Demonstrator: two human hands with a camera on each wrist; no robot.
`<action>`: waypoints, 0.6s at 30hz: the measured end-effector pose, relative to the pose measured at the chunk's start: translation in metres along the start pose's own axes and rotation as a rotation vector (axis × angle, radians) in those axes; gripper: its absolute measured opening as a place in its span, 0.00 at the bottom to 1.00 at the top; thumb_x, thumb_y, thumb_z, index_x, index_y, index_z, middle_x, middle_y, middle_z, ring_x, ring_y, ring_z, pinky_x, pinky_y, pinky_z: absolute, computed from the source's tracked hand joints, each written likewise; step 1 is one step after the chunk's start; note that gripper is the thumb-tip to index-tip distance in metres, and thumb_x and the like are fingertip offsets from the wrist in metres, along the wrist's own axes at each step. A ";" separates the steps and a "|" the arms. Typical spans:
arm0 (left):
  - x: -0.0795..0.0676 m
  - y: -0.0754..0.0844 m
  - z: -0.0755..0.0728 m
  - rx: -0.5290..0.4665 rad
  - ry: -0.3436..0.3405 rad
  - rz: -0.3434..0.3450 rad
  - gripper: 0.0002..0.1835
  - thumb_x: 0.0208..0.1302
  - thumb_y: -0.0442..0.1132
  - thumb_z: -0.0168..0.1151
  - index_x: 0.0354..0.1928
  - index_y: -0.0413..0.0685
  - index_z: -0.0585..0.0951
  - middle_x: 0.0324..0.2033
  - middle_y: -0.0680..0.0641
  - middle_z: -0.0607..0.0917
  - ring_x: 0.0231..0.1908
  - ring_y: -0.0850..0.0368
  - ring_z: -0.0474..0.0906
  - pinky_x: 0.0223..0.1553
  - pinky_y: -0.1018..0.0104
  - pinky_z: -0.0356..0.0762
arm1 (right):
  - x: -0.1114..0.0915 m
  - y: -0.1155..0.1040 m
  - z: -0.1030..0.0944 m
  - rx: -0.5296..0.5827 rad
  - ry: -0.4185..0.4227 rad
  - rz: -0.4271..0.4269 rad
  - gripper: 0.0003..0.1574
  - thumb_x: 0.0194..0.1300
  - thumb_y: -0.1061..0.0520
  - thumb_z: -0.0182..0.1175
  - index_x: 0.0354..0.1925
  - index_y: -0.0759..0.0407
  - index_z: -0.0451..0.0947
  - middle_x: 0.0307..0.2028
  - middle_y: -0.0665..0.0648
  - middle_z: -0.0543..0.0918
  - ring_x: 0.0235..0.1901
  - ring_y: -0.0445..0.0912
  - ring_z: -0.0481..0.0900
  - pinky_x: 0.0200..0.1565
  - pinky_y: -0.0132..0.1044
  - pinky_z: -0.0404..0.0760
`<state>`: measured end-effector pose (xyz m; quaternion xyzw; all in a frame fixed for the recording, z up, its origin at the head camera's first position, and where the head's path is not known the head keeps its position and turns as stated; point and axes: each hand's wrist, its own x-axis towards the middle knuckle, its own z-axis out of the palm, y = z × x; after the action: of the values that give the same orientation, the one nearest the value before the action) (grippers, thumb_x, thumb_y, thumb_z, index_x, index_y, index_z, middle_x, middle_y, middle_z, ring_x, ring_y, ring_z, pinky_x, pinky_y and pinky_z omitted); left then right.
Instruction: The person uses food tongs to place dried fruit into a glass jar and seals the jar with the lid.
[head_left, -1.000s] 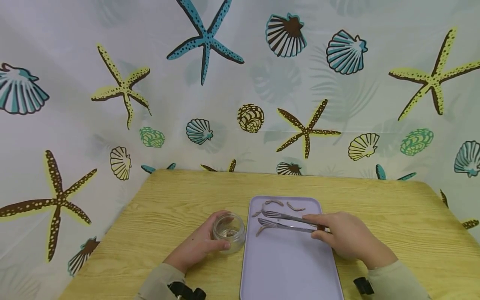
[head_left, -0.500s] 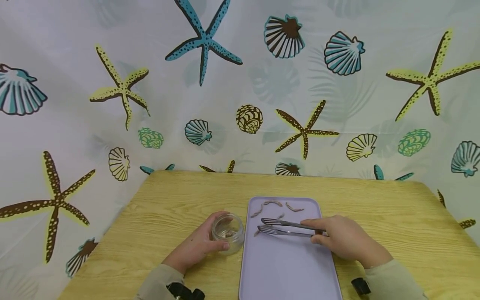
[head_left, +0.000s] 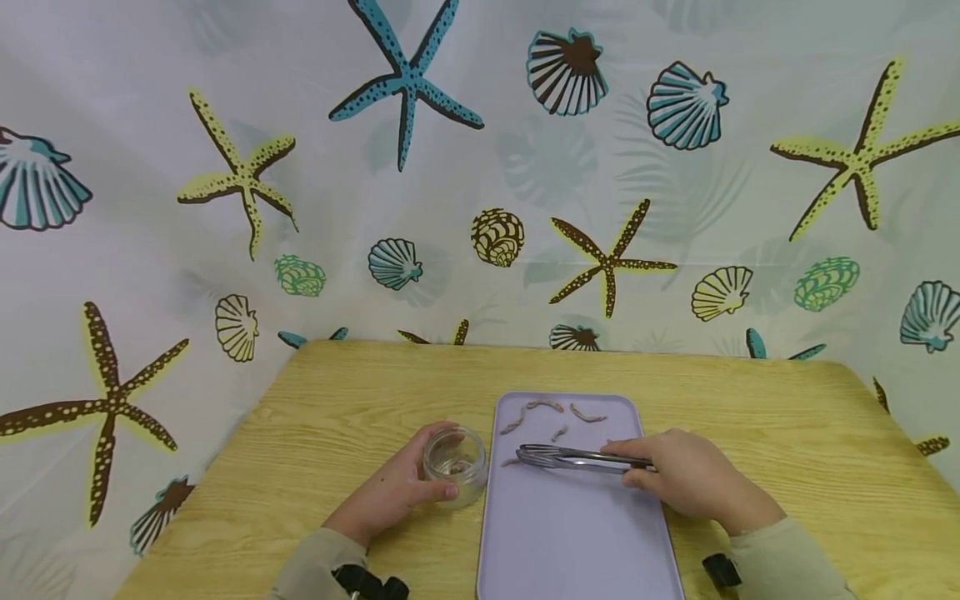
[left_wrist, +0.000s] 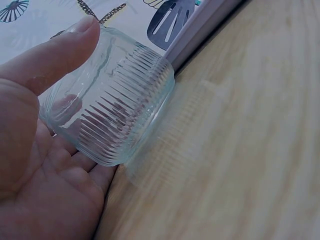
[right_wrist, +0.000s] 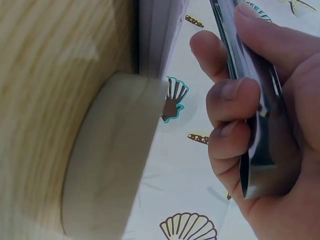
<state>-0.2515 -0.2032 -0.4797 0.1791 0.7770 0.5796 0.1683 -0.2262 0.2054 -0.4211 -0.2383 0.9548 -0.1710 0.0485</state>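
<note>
My left hand (head_left: 405,479) holds a clear glass jar (head_left: 468,487) beside the tray, thumb on the near side; small bits lie in its bottom. In the left wrist view the jar (left_wrist: 120,95) shows ribbed walls close against the table. My right hand (head_left: 678,475) grips metal tongs (head_left: 592,460) with slotted heads, low over the lavender tray (head_left: 573,542). The heads are nearly together over one thin brownish strip (head_left: 510,462), whose end sticks out left. The fingers wrap the tongs' handle (right_wrist: 270,160) in the right wrist view.
Several more curved brownish strips (head_left: 588,414) lie at the tray's far end. The wood-grain table (head_left: 390,375) ends at a hanging cloth (head_left: 450,183) printed with starfish and shells. A pale rounded object (right_wrist: 110,155) stands out near the tray's side in the right wrist view.
The tongs have come down slightly toward me, and their heads have drawn together over a strip. The left hand keeps holding the jar in place.
</note>
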 end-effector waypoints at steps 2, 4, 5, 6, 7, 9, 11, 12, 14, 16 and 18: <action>0.000 0.000 0.000 -0.001 -0.001 0.001 0.44 0.62 0.43 0.74 0.76 0.56 0.59 0.72 0.49 0.68 0.72 0.50 0.60 0.71 0.47 0.50 | -0.001 -0.001 -0.001 -0.010 0.005 0.013 0.27 0.67 0.46 0.66 0.64 0.36 0.79 0.35 0.37 0.83 0.26 0.39 0.69 0.30 0.38 0.68; 0.000 0.000 0.000 -0.003 -0.001 0.001 0.44 0.62 0.44 0.74 0.76 0.56 0.59 0.72 0.49 0.68 0.72 0.50 0.60 0.71 0.47 0.50 | -0.001 -0.001 -0.002 -0.013 0.008 0.021 0.27 0.68 0.47 0.66 0.64 0.36 0.79 0.34 0.39 0.83 0.26 0.40 0.70 0.31 0.39 0.69; 0.000 0.000 0.000 -0.002 -0.001 0.002 0.44 0.62 0.44 0.74 0.76 0.56 0.59 0.72 0.49 0.68 0.72 0.50 0.60 0.71 0.47 0.50 | -0.002 -0.002 -0.002 -0.014 0.010 0.023 0.26 0.68 0.47 0.66 0.64 0.36 0.79 0.34 0.39 0.83 0.26 0.40 0.70 0.31 0.40 0.69; 0.000 0.000 0.000 -0.001 0.000 0.000 0.44 0.62 0.44 0.74 0.76 0.57 0.59 0.72 0.49 0.68 0.72 0.50 0.60 0.71 0.47 0.50 | -0.002 -0.002 -0.003 -0.015 0.013 0.020 0.26 0.68 0.47 0.66 0.64 0.36 0.79 0.34 0.39 0.83 0.26 0.39 0.70 0.32 0.40 0.70; 0.000 0.000 0.000 0.000 0.002 -0.001 0.44 0.62 0.44 0.74 0.76 0.57 0.59 0.72 0.49 0.68 0.72 0.50 0.60 0.71 0.47 0.50 | -0.002 -0.002 -0.003 -0.017 0.015 0.016 0.26 0.69 0.47 0.66 0.64 0.36 0.79 0.33 0.39 0.82 0.26 0.39 0.70 0.32 0.40 0.69; 0.000 0.000 0.000 0.003 0.003 -0.002 0.44 0.62 0.44 0.74 0.75 0.57 0.59 0.72 0.49 0.68 0.72 0.49 0.60 0.71 0.47 0.50 | -0.003 -0.002 -0.004 -0.015 0.017 0.003 0.26 0.69 0.47 0.65 0.65 0.37 0.79 0.29 0.38 0.80 0.25 0.38 0.69 0.31 0.39 0.69; 0.000 0.000 0.001 0.003 0.004 -0.003 0.44 0.62 0.44 0.74 0.75 0.56 0.59 0.72 0.49 0.68 0.72 0.49 0.60 0.71 0.46 0.50 | -0.003 -0.002 -0.004 -0.018 0.025 -0.002 0.26 0.69 0.47 0.65 0.65 0.37 0.79 0.26 0.38 0.77 0.23 0.38 0.68 0.30 0.38 0.69; 0.000 0.000 0.001 0.003 0.005 -0.003 0.44 0.62 0.44 0.74 0.75 0.56 0.59 0.72 0.49 0.68 0.72 0.49 0.60 0.71 0.46 0.50 | -0.003 -0.002 -0.004 -0.022 0.032 -0.004 0.26 0.70 0.47 0.64 0.65 0.37 0.79 0.24 0.38 0.75 0.22 0.37 0.68 0.29 0.38 0.69; 0.000 0.000 0.001 0.004 0.005 -0.004 0.44 0.62 0.44 0.74 0.75 0.56 0.59 0.72 0.49 0.68 0.72 0.49 0.60 0.71 0.46 0.50 | -0.002 -0.003 -0.004 -0.029 0.054 -0.009 0.26 0.70 0.46 0.64 0.65 0.36 0.78 0.23 0.38 0.74 0.22 0.37 0.67 0.30 0.37 0.68; 0.000 0.000 0.001 0.004 0.006 -0.006 0.44 0.62 0.44 0.74 0.75 0.56 0.60 0.72 0.49 0.68 0.72 0.49 0.61 0.71 0.46 0.50 | -0.002 -0.004 -0.004 -0.037 0.077 -0.004 0.26 0.70 0.46 0.64 0.65 0.34 0.78 0.22 0.38 0.74 0.22 0.37 0.67 0.30 0.37 0.69; 0.000 0.000 0.001 0.007 0.008 -0.009 0.44 0.62 0.45 0.74 0.75 0.56 0.60 0.71 0.49 0.68 0.71 0.49 0.61 0.71 0.46 0.50 | -0.001 -0.006 -0.004 -0.043 0.097 -0.008 0.26 0.70 0.44 0.64 0.65 0.32 0.78 0.25 0.38 0.76 0.22 0.37 0.67 0.31 0.37 0.69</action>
<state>-0.2513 -0.2023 -0.4799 0.1740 0.7804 0.5768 0.1672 -0.2229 0.2020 -0.4152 -0.2345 0.9585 -0.1621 -0.0036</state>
